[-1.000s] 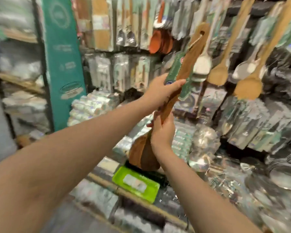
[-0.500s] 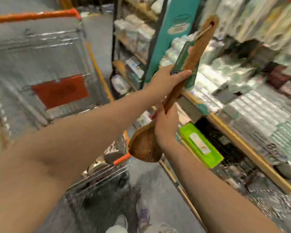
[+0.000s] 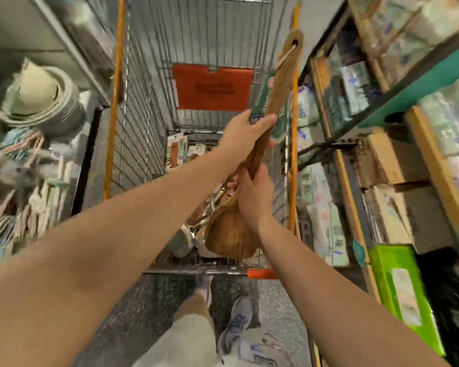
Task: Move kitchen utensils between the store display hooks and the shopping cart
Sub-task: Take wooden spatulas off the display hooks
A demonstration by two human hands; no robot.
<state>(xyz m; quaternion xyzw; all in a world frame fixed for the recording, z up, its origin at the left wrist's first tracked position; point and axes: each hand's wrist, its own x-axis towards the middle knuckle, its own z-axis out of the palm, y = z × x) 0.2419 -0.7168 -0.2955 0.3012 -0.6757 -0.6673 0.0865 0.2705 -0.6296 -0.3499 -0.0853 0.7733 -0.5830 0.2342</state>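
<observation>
Left hand (image 3: 243,133): we hold the upper handle, fingers and thumb wrapped round the wood and the bottom edge of its card.
Right hand (image 3: 252,197): we grip the lower handle just above the bowl, fingers curled tight round it, directly beneath the left-hand grip.
Wooden spoon (image 3: 256,157): held in both hands, tilted, bowl end down and nearest us, hanging-hole end up and away; it hangs over the near end of the cart.
Green label card (image 3: 261,102): tied to the handle just above the upper grip.
Shopping cart (image 3: 141,115): wire basket with orange rails, lying under and beyond both grips.
Under the lower grip: metal utensils (image 3: 194,234) lie on the cart floor, partly hidden by the spoon's bowl.
Beyond the upper grip: a red panel (image 3: 214,87) on the cart's far wall, and packaged items (image 3: 179,149) to its near left.
Left of the grips: stacked bowls (image 3: 37,99), blurred, well apart.
Right of the grips: store shelves (image 3: 382,115) of packets, and a green box (image 3: 403,292) lower down.
Nearer us than the grips: our shoes (image 3: 236,321) on the speckled floor.
</observation>
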